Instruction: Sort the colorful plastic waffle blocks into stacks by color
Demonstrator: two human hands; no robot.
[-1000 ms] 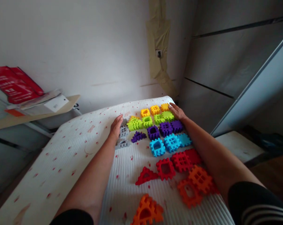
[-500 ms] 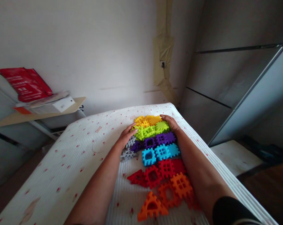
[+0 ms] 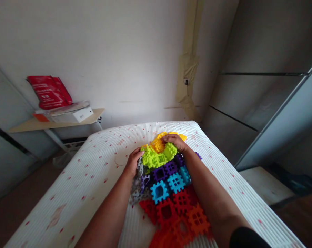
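My left hand [image 3: 134, 161] presses against the left end of the lime-green interlocking building pieces [image 3: 158, 159], thumb over their edge. My right hand [image 3: 174, 141] curls over their right end, its fingers by the yellow building pieces [image 3: 159, 143] behind. Between my hands, the lime-green pieces are bunched in a curve with their ends raised. Toward me lie purple pieces [image 3: 159, 174], light-blue pieces [image 3: 159, 191], red pieces [image 3: 167, 212] and orange pieces [image 3: 197, 219]. Grey pieces [image 3: 136, 196] lie beside my left wrist. My right forearm covers part of the rows.
The pieces lie on a bed-like surface with a white ribbed cover [image 3: 99, 182] dotted red. A shelf [image 3: 23, 126] at left bears a red package [image 3: 51, 93] and a white box [image 3: 83, 114]. A wall socket [image 3: 186, 81] is behind; a grey cabinet [image 3: 238, 100] stands at right.
My hands have drawn closer together, the right one moving left. The lime-green pieces are squeezed into a curve, and nearby purple and yellow pieces have shifted. The view has turned slightly left.
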